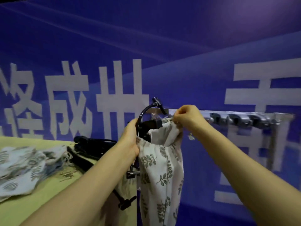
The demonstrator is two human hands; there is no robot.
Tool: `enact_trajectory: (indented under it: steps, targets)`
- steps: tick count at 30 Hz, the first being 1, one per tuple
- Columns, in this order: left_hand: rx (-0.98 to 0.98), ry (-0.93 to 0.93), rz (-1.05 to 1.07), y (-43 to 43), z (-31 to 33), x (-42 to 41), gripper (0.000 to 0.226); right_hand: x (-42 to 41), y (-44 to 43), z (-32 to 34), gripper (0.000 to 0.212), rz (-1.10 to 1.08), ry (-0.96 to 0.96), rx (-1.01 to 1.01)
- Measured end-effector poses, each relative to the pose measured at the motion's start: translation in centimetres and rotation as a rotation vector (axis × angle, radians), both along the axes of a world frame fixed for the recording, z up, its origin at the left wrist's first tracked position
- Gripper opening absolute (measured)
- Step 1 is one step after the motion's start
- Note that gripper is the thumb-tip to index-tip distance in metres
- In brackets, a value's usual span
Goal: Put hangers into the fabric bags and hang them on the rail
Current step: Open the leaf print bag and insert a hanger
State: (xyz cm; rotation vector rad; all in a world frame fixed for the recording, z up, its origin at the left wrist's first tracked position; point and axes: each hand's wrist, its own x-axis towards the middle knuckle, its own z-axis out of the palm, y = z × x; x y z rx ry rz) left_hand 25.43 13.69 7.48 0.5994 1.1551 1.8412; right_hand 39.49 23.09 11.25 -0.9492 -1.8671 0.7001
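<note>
A white fabric bag [160, 173] with a green leaf print hangs in front of me, a black hanger [150, 123] sticking out of its gathered mouth. My left hand [130, 137] grips the hanger and the bag's left rim just under the curved hook. My right hand [185, 117] pinches the bag's drawstring and right rim, close to the metal rail [244, 112]. The hook's tip with a clip rises just left of the rail's end. The hanger's lower part is hidden inside the bag.
A yellow-green table [19, 207] at lower left carries a heap of leaf-print bags [26, 163] and a pile of black hangers [91, 148]. Dark hanger hooks [234, 119] sit on the rail to the right. A blue banner with white characters fills the background.
</note>
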Motion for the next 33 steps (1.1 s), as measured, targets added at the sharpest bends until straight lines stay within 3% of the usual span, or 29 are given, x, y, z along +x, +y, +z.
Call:
enact_trajectory:
  steps: [3,10,14,23,27,33]
  targets:
    - [-0.004,-0.049,0.032,2.2,-1.6,0.2,0.036,-0.3,2.3,-1.0,0.024,-0.004,0.039,-0.045]
    - [-0.056,-0.157,0.122,7.0,-4.2,-2.5,0.035,-2.8,7.2,-1.1,0.017,0.196,0.446,-0.349]
    - [-0.081,-0.205,0.152,10.4,-5.7,-4.9,0.038,-4.3,10.1,-0.8,0.015,0.207,0.554,-0.375]
    - [-0.108,-0.279,0.110,18.8,-8.0,-6.8,0.053,-7.0,16.5,-1.0,0.006,-0.013,0.313,-0.122]
    - [-0.171,-0.282,0.118,23.7,-11.3,-8.3,0.074,-7.7,19.1,-2.0,0.016,-0.085,0.238,-0.048]
    - [-0.185,-0.278,0.069,24.2,-11.6,-6.3,0.057,-7.9,19.4,-3.6,0.016,-0.175,0.127,0.141]
